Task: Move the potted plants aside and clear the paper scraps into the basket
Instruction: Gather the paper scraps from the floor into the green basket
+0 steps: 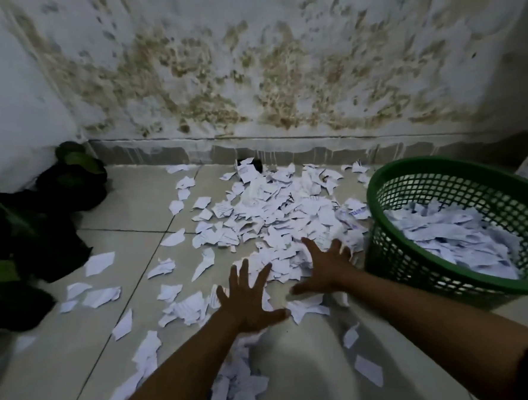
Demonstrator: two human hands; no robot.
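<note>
head camera is looking down at my two hands on the tiled floor (139,207). my left hand (247,296) is lying flat with its fingers spread wide apart, pressing on paper scraps (276,217) near me. my right hand (325,265) is flat too, fingers spread, resting on the near edge of the big heap of scraps. neither hand is holding anything.

the scraps are lying all over the floor, thickest in the middle up to the wall (248,61), with loose bits trailing toward me. the green basket (392,253) is standing just beside my right hand, tipped a little toward me, and lots of scraps are already sitting inside it. the potted plants (41,219) are sitting far off to the left, in the dark corner, well apart from the heap. the wall is looking stained with brown patches.
</note>
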